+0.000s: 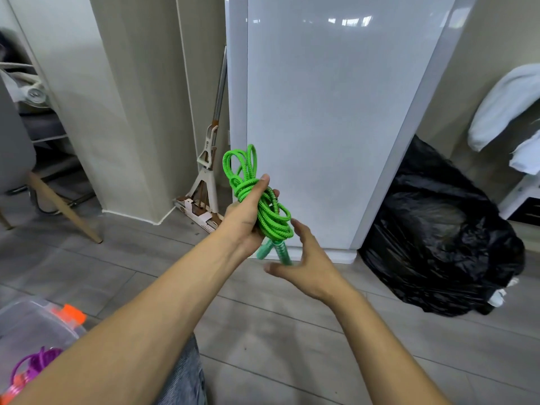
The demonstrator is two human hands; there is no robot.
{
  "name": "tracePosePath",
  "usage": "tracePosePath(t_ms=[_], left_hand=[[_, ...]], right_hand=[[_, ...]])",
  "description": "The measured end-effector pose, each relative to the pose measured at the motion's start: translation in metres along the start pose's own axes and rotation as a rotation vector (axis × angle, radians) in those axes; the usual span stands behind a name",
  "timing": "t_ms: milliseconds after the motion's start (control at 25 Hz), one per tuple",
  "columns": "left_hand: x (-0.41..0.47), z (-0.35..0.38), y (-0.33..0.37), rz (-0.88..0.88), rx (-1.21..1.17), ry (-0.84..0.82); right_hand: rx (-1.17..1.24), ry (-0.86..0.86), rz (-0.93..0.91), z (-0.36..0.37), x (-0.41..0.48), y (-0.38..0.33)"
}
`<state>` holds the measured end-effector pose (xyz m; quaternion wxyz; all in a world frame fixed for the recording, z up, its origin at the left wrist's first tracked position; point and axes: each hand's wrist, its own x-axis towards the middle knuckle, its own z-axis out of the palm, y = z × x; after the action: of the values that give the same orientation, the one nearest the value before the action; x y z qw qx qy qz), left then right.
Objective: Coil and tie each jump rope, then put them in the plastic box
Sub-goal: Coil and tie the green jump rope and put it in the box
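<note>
Well, I judge the job partly done: a purple rope [32, 363] with orange handles [73, 314] already lies in the plastic box [35, 320] at the near left. The green jump rope [263, 206] is coiled and wound round its middle, though I cannot tell whether the tie is finished, and it has yet to go into the box. My left hand [244, 220] grips the bundle at its waist, loops standing up toward the far wall, the green handles [277, 249] hanging below. My right hand [304, 258] holds nothing, fingers spread, just right of the handles, thumb beside their tips.
</note>
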<state>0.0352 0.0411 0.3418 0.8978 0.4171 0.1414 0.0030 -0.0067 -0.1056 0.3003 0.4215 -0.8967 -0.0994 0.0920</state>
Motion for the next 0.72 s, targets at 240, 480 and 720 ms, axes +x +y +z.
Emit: tracePosePath(t_ms=[240,480,720], left_hand=[[-0.009,0.009,0.001,0.123,0.09,0.069],[0.016,-0.012,0.02,0.22,-0.101,0.292],[0.051,-0.073,0.03,0.232,-0.013,0.632]], right_hand=[[0.267,0.121,-0.099,0.032,0.009,-0.012],[-0.145,0.151,-0.237,0.041,0.008,-0.01],[-0.42,-0.049,-0.201,0.053,0.009,-0.002]])
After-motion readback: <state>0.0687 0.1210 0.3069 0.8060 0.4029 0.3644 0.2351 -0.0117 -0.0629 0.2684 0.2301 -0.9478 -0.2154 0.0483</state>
